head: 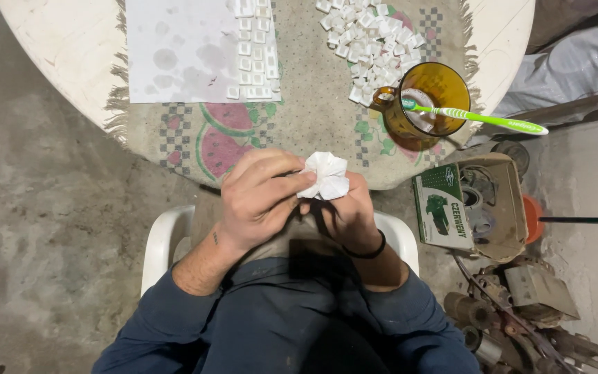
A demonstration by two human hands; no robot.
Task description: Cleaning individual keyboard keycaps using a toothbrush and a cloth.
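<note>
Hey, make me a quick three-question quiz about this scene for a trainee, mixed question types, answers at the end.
1. True or false: the toothbrush rests across the amber mug.
2. What do both hands hold? A) a white cloth B) a screwdriver C) a sponge
3. Fill in: the loose white keys lie in a pile to the ____ of the paper sheet, as seen in the picture.

Key
1. True.
2. A: the left hand and right hand pinch the white cloth.
3. Right.
</note>
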